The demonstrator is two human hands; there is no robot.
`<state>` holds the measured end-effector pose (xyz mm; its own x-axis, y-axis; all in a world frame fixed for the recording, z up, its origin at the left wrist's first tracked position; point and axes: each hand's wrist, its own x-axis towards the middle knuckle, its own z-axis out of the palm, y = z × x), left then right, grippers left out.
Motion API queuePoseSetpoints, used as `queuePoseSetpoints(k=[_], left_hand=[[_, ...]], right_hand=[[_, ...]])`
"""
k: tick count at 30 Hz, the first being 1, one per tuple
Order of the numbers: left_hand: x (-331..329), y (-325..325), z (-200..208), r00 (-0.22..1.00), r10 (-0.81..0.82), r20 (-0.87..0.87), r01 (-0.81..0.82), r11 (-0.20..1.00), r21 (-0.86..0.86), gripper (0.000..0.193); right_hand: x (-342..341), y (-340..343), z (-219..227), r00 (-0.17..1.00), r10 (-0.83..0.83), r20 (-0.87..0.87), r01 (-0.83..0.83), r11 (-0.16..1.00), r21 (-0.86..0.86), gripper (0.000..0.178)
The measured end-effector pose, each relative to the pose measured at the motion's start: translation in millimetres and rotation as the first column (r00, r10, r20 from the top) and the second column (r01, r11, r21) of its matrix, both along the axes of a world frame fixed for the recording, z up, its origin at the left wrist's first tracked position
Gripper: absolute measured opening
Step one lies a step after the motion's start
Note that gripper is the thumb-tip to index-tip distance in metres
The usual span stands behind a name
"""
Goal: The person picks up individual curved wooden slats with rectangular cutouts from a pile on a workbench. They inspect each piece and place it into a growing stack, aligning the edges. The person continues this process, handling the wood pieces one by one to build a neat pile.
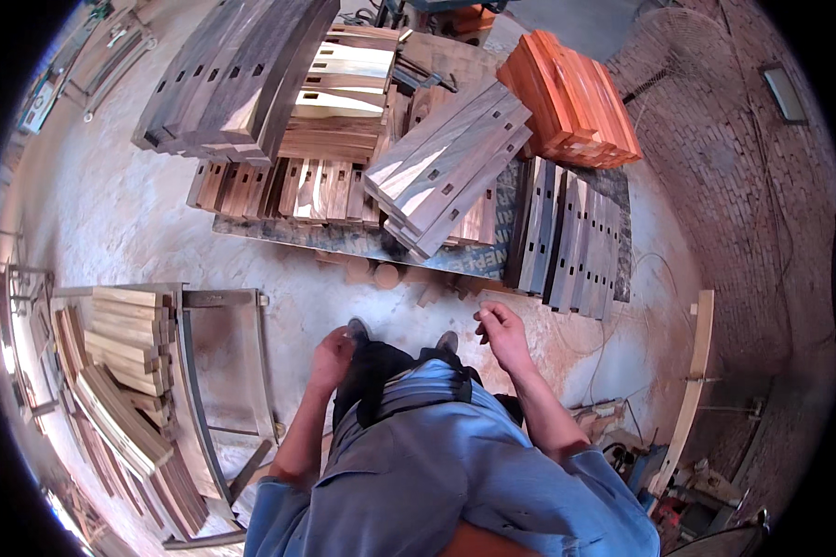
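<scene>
My left hand [333, 359] hangs beside my left thigh with its fingers curled in, and nothing shows in it. In front of my right hip, my right hand [502, 332] is held up with its thumb and forefinger apart and no object between them. Neither hand touches any wood. Nearest ahead of the right hand are a tilted stack of slotted grey-brown boards [450, 167] and a row of slotted dark boards [567, 237] standing on a dark printed sheet [362, 243].
Grey-brown slotted beams [237, 74] and orange-red boards [567, 97] are piled ahead. At my left, a metal frame [223, 299] stands by pale wood strips [125, 343]. A long plank [685, 399] leans at the right, before a brick wall [715, 139] with a fan [673, 42].
</scene>
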<state>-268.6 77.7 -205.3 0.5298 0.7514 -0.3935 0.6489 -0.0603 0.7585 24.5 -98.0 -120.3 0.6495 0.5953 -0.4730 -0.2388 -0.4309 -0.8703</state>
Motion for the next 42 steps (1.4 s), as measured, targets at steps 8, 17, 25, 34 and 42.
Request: queuePoseSetpoints(k=[8, 17, 25, 34, 42], left_hand=[[-49.1, 67.7, -4.7, 0.997, -0.063, 0.034, 0.065, 0.997, -0.035, 0.042], [-77.3, 74.1, -52.1, 1.0, -0.031, 0.001, 0.031, 0.992, -0.122, 0.039], [-60.6, 29.9, -16.8, 0.988, -0.109, -0.111, 0.111, 0.994, 0.017, 0.041], [-17.1, -20.7, 25.0, 0.979, -0.099, -0.178, 0.093, 0.995, -0.039, 0.046], [-19.6, -43.6, 54.5, 0.968, -0.113, -0.225, 0.11, 0.994, -0.026, 0.047]], right_hand=[[-58.8, 28.1, -13.8, 0.997, 0.077, 0.011, -0.076, 0.994, -0.081, 0.021], [-82.1, -3.3, -36.0, 0.98, 0.145, -0.136, -0.18, 0.937, -0.301, 0.022], [-76.6, -20.4, -53.7, 0.975, 0.141, -0.171, -0.178, 0.957, -0.228, 0.029], [-47.9, -50.7, -66.2, 0.964, 0.142, -0.225, -0.174, 0.976, -0.131, 0.025], [-17.9, -27.6, -52.5, 0.974, 0.187, -0.125, -0.188, 0.982, 0.002, 0.021]])
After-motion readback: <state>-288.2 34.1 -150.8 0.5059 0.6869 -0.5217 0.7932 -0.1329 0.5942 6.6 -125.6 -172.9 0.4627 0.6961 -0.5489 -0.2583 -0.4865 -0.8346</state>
